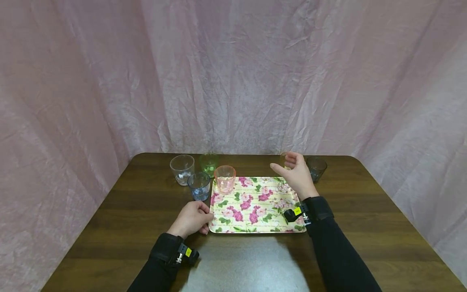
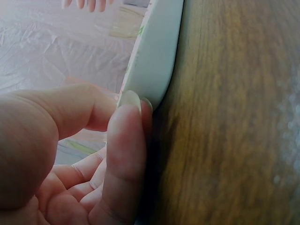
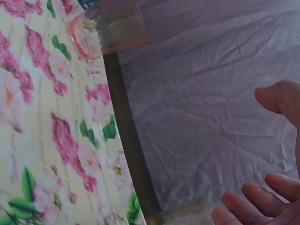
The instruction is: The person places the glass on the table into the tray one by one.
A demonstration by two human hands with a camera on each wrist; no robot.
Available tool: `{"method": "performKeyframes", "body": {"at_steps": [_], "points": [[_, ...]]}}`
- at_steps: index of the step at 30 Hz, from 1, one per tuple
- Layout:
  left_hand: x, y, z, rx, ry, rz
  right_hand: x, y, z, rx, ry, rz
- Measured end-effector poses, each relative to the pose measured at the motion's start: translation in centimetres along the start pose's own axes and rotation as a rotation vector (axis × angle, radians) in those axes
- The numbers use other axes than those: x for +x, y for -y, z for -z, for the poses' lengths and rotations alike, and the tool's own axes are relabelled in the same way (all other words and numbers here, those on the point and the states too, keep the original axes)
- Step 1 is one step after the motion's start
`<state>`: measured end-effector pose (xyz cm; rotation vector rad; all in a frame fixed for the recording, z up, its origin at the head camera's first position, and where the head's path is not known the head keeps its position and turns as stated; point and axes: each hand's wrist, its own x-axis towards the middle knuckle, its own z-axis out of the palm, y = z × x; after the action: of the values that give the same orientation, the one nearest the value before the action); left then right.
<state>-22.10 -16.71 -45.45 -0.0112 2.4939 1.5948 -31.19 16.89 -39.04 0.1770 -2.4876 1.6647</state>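
Note:
A floral tray (image 1: 251, 202) with a pale rim lies on the wooden table. My left hand (image 1: 191, 219) pinches its near left edge between thumb and fingers; the left wrist view shows the fingertips right at the tray's white side (image 2: 157, 51). On the tray's far left corner stands a pink glass (image 1: 225, 180). Over the tray's far right part, my right hand (image 1: 297, 174) is raised with fingers spread and nothing between them. Just behind its fingers is a yellowish glass (image 1: 282, 159), partly hidden. To its right stands a dark grey glass (image 1: 317, 165).
Left of the tray stand a blue glass (image 1: 199, 187), a clear glass (image 1: 182, 168) and a green glass (image 1: 209, 162), close together. The wooden table (image 1: 365, 219) reaches back to a pinkish curtain (image 1: 233, 81).

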Motion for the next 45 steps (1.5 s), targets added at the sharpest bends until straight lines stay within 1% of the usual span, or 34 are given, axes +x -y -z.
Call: {"method": "performKeyframes", "body": {"at_steps": [2, 9, 15, 21, 25, 29, 33, 45], "points": [[0.0, 0.0, 0.0, -0.002, 0.000, -0.002, 0.0, -0.1, 0.4, -0.003, -0.010, -0.002], [0.1, 0.1, -0.1, -0.015, 0.003, -0.021, 0.0, -0.3, 2.1, 0.039, -0.049, 0.011], [0.1, 0.1, -0.1, -0.011, 0.003, -0.015, 0.0, -0.7, 3.5, 0.026, -0.087, 0.023], [0.1, -0.1, -0.1, -0.015, -0.004, -0.012, -0.3, -1.3, 4.8, 0.032, -0.110, 0.014], [0.1, -0.2, -0.1, -0.017, 0.005, -0.005, -0.5, -1.6, 5.5, 0.025, -0.122, 0.011], [0.1, -0.1, -0.1, -0.011, 0.013, 0.004, -0.6, -1.8, 6.0, 0.018, -0.140, 0.003], [0.1, -0.1, -0.1, -0.011, 0.008, 0.015, -0.6, -2.2, 6.3, 0.013, -0.152, -0.017], [0.2, 0.0, -0.1, -0.005, 0.003, 0.011, -0.7, -3.5, 7.1, 0.011, -0.182, -0.042]]}}
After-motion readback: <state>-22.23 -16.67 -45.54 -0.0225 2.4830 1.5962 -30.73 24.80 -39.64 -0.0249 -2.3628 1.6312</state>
